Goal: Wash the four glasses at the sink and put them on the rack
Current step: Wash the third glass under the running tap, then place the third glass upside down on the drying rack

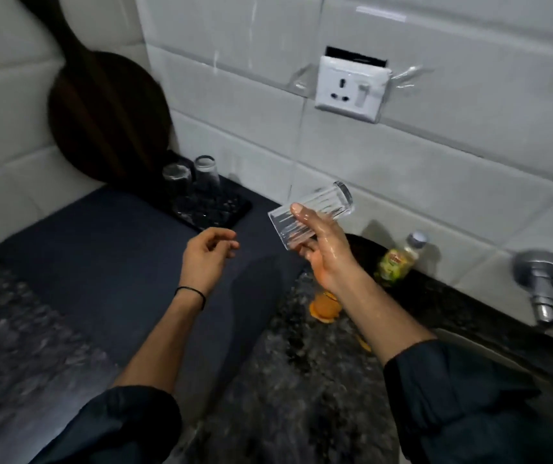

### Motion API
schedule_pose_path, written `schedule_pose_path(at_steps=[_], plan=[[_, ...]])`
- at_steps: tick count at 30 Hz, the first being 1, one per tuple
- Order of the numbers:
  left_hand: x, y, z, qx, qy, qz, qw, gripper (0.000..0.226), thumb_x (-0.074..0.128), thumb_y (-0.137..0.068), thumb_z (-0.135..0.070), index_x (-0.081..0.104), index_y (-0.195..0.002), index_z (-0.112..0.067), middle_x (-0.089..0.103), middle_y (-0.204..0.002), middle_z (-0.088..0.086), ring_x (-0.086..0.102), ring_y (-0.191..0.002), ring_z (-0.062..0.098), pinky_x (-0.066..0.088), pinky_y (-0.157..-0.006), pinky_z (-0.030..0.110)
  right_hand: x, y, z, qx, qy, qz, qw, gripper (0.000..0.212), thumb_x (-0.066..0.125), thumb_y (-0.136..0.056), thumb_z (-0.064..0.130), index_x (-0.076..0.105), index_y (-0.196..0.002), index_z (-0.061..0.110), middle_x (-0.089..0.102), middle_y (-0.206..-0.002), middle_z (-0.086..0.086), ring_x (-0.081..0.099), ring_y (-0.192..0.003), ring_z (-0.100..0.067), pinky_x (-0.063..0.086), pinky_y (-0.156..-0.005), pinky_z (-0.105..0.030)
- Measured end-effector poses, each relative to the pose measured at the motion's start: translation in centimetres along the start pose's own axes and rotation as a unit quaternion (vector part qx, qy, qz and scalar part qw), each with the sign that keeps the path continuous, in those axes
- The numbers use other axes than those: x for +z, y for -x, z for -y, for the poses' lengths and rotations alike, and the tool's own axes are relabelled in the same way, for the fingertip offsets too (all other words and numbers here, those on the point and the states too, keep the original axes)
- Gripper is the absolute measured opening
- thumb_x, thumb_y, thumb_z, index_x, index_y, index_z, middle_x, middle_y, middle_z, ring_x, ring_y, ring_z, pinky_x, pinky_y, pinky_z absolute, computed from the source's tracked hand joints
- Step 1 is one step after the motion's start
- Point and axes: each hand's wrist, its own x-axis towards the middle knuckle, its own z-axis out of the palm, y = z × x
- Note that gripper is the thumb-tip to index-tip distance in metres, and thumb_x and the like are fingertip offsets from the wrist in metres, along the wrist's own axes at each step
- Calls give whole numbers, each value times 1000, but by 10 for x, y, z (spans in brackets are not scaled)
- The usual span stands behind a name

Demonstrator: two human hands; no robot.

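Glass, clear and ribbed, is being handled: one tumbler point(311, 216) is being gripped by the wet right hand point(322, 256), thumb across its side and fingers beneath. It is tilted with its base up towards the wall, above the worktop point(301, 380) near the back edge. The left hand point(206, 254) is being held loosely curled, with nothing in it, over the dark mat point(101, 269). Two upturned glasses point(176, 182) are being drained on the black rack point(214, 214) at the worktop's back left corner, so the held one would be the third. The tumbler is judged rigid, light, breakable and slippery while wet. It is best gripped round the ribbed middle, where purchase is being given by the grooves, and set down rim first.
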Motion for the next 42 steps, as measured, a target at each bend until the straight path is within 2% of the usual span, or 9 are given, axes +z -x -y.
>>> schedule_pose_path(at_steps=[3, 6, 9, 14, 22, 25, 29, 36, 42], plan=[[-29, -40, 20, -13, -48, -60, 997, 21, 55, -92, -2, 69, -92, -16, 73, -91, 3, 67, -81, 15, 54, -76, 28, 43, -42, -13, 3, 37, 6, 999, 36, 80, -83, 20, 68, -115, 10, 75, -100, -8, 73, -87, -18, 59, -74, -31], [-48, -74, 39, -11, -128, -78, 989, 20, 55, -93, -4, 70, -99, -16, 70, -100, 0, 63, -89, 14, 52, -83, 29, 81, -85, -31, -35, 82, -11, 996, 35, 84, -78, 10, 70, -107, -2, 76, -97, -17, 73, -83, -19, 59, -71, -30], [-58, -103, 60, -1, -211, -69, 975, 25, 55, -90, -8, 69, -110, -13, 66, -114, 7, 63, -103, 24, 51, -92, 40, 111, -125, -51, -88, 162, -50, 982, 28, 91, -67, 9, 69, -85, 10, 74, -76, 2, 69, -66, -4, 53, -63, -19], [-56, -132, 82, 44, -278, -51, 958, 27, 58, -87, -12, 67, -112, -16, 62, -123, 2, 57, -113, 25, 47, -93, 43, 132, -183, -75, -139, 294, -109, 939, 70, 97, -51, 30, 60, -109, 19, 73, -100, 6, 70, -90, -9, 58, -82, -29], [-43, -150, 105, 53, -332, -94, 937, 33, 60, -85, -22, 59, -119, -20, 49, -135, -3, 50, -118, 23, 35, -101, 47, 130, -231, -85, -188, 359, -104, 908, 75, 96, -57, 28, 52, -117, 21, 66, -113, 3, 65, -104, -18, 56, -92, -42], [-41, -151, 109, 53, -339, -105, 933, 37, 61, -81, -19, 56, -117, -22, 47, -132, -4, 49, -115, 22, 34, -100, 48, 127, -233, -88, -208, 365, -91, 903, 69, 95, -59, 28, 50, -112, 25, 64, -107, 7, 64, -97, -12, 57, -87, -34], [-38, -151, 109, 42, -324, -114, 938, 39, 62, -79, -18, 53, -117, -24, 46, -131, -4, 47, -117, 21, 33, -103, 49, 123, -232, -85, -236, 369, -80, 895, 69, 95, -61, 23, 56, -117, 14, 53, -97, 20, 56, -92, -4, 41, -75, -6], [-41, -147, 110, 53, -313, -114, 942, 39, 61, -80, -17, 53, -117, -25, 46, -132, -7, 47, -116, 21, 32, -102, 47, 119, -232, -88, -253, 384, -88, 884, 69, 94, -63, 26, 58, -119, 10, 51, -102, 16, 53, -97, -6, 39, -75, 0], [-40, -144, 108, 55, -317, -111, 940, 41, 61, -81, -18, 54, -121, -24, 46, -135, -5, 47, -117, 22, 33, -103, 47, 112, -233, -89, -222, 371, -96, 897, 71, 95, -61, 26, 54, -117, 18, 54, -98, 22, 63, -100, -13, 55, -91, -35]])
